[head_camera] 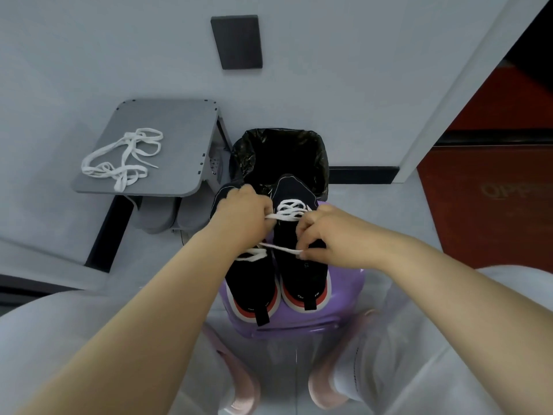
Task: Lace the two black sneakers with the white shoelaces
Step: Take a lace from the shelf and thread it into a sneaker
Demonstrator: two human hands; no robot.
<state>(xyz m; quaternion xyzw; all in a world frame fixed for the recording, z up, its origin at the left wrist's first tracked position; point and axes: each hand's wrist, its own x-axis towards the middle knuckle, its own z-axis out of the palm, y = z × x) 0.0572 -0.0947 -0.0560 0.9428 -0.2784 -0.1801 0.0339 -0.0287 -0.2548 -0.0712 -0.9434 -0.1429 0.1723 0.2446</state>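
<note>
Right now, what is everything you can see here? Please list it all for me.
sneakers: two, black with red-and-white soles, side by side on the stool
threaded shoelace: one, white, partly laced into the sneaker on the person's right
loose shoelace: one, white, heaped on the table
stool: one, purple, between the person's knees
table: one, grey, left of the bin
bin: one, black liner, behind the stool against the wall
wall panel: one, dark grey, above the bin
pink shoes: two, on the person's feet, bottom of view
left hand: one, pinches the threaded shoelace
right hand: one, pinches the lace's other strand
</note>
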